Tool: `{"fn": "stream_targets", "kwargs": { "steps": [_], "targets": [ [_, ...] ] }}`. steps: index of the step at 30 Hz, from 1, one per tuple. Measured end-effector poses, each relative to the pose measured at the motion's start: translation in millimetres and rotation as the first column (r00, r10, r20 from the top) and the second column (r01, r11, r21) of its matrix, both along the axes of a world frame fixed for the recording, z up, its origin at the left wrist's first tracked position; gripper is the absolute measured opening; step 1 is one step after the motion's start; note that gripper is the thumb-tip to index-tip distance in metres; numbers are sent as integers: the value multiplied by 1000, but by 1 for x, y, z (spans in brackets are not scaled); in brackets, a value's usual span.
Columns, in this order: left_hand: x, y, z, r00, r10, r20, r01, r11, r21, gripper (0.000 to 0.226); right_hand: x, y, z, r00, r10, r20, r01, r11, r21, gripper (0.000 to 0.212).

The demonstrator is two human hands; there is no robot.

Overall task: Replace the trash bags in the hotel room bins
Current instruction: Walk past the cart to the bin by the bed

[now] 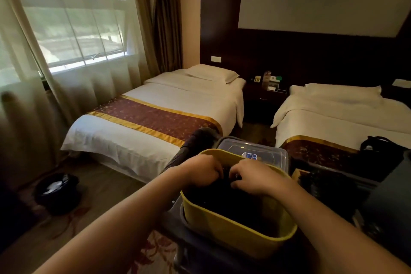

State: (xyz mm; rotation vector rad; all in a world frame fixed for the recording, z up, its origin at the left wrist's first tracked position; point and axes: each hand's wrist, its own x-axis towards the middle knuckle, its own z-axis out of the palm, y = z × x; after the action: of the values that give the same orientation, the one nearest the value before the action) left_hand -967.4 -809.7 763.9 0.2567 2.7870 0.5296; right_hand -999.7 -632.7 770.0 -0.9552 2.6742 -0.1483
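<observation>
Two bare forearms nearest, reaching forward over a cart. Left hand (203,172) and right hand (253,177) side by side, down inside a yellow plastic tub with rounded corners (235,232). Both hands curled, fingers pinching dark, soft stuff in the tub, most likely a stack or roll of black trash bags (226,201). Each grip closed on that dark stuff, fingertips half hidden, so hard to say how much is held.

Behind the tub, touching it: a clear plastic box with a lid and a blue sticker (253,151). Well apart, down on the floor by the window curtain: a round dark room bin with a black liner and something pale inside (56,192). Between cart and bin: a white bed with a red and gold runner (155,118).

Probably the step of picking one fresh bag loose. Likely very light, thin, floppy and a bit slippery; layers apt to stick together. Best to pinch one top edge or corner, rub to split it from the rest, and lift slowly so only one comes away. Easy to tear if yanked.
</observation>
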Motion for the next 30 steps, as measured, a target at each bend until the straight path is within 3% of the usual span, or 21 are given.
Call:
{"fn": "stream_targets", "kwargs": {
  "steps": [5,9,11,14,17,21,30],
  "targets": [
    [-3,6,-33,936,-75,343,149,969,-196,38,5,-7,-41,971,81,227,-149,940,305,36],
    [-1,19,-43,899,-73,432,190,953,-234,37,11,-6,-53,952,66,298,-196,881,430,44],
    [2,20,-34,940,-87,330,171,958,-232,39,8,-3,-44,958,74,276,-177,912,371,39],
    [14,13,-20,994,-74,-86,61,987,-149,39,1,0,-20,978,77,196,-110,980,166,24],
    [31,4,-14,894,26,-448,-51,998,-44,44,-2,-4,-4,998,59,-23,-61,993,-102,24],
    [44,-13,-6,872,230,-432,-305,946,-112,56,-5,-24,5,981,27,-191,-87,946,-311,41],
    [69,-68,-10,802,462,-379,-558,807,-195,71,-2,-79,12,954,83,-289,-173,937,-303,52]
  ]
}}
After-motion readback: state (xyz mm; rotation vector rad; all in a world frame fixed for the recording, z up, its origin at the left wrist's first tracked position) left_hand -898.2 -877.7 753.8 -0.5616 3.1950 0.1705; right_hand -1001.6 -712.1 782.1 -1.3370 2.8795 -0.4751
